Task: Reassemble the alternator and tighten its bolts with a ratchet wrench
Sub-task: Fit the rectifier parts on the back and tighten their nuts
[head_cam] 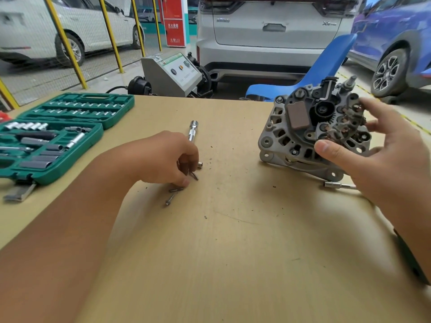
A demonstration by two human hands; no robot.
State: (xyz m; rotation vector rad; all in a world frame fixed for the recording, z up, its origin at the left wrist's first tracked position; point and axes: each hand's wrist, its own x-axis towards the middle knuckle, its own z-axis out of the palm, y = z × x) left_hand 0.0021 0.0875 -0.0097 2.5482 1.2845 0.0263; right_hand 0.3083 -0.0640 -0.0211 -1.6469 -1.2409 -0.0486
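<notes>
- Picking through loose bolts near the middle of the frame, the left hand has its fingers curled down onto the tabletop; it seems to pinch one small bolt, though the fingertips cover it.
- At the right of the frame, the right hand holds the alternator tilted up on its edge, thumb on the near face and fingers spread around the far side.
- Judging progress: the alternator's rear face is bare, with its regulator and rectifier parts exposed and no cover over them, so reassembly looks early to midway. Bolts lie loose, so tightening appears not yet begun.
- A silver extension bar lies just beyond the left hand; a small socket sits beside it.
- Another thin tool lies under the right hand, mostly hidden; whether it is the ratchet wrench cannot be told.
- An open green socket set sits at the left of the frame.
- How many bolts are already seated cannot be made out.
</notes>
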